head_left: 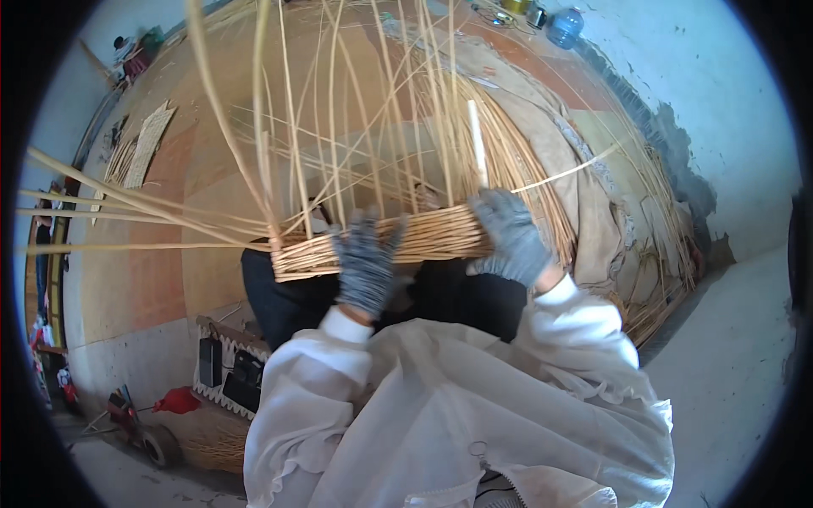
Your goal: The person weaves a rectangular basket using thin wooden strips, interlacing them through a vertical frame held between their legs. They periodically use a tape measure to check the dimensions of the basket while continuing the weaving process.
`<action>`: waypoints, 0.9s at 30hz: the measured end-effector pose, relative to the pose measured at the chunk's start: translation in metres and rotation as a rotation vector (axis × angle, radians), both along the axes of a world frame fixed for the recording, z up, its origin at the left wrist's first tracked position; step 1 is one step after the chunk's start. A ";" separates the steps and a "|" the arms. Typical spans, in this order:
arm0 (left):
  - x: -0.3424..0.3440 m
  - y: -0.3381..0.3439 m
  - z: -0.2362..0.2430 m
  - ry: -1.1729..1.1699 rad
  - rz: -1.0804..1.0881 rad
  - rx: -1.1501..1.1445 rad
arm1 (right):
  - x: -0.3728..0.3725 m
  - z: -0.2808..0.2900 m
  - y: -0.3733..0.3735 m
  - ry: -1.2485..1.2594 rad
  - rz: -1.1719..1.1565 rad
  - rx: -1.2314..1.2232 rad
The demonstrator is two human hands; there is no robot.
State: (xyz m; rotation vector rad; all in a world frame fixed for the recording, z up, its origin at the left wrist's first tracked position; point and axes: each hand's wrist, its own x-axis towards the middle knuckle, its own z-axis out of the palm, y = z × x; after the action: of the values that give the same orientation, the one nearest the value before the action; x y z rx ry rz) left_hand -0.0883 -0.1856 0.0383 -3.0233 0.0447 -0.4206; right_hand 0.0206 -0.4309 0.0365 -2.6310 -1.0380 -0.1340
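An unfinished wicker basket (436, 237) lies across my lap, its woven side facing me and long upright rods rising from it. My left hand (366, 262), in a grey striped glove, rests on the weave with its fingers spread and pointing away from me. At the right end, my gloved right hand (512, 237) grips the basket's side, fingers at the upper edge and thumb lower down. A pale flat stick (478, 144) stands just beyond that hand. One thin willow rod (572, 172) sticks out to its right. The right palm is hidden.
Long rods (110, 182) jut left from the basket's corner. Right of it lies a bundle of willow rods (529, 161) beside a brown cloth (584, 212). A rack with dark devices (241, 377) stands lower left. A blue water jug (565, 28) is by the far wall.
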 end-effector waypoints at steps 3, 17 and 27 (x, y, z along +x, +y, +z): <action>0.003 0.050 -0.006 0.235 -0.071 0.111 | 0.001 -0.001 0.023 -0.185 0.147 -0.317; -0.036 0.121 -0.071 -0.860 0.386 -1.327 | -0.082 0.098 0.270 -0.141 0.428 0.329; -0.030 0.160 -0.075 -0.913 0.371 -1.348 | -0.090 0.052 0.332 0.130 0.355 0.622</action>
State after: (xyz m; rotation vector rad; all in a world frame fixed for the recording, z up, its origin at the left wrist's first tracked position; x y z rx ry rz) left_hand -0.1180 -0.0256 -0.0369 -3.2156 -1.2800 -2.4967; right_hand -0.0698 -0.0990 0.0886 -1.8533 -1.1690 -0.1691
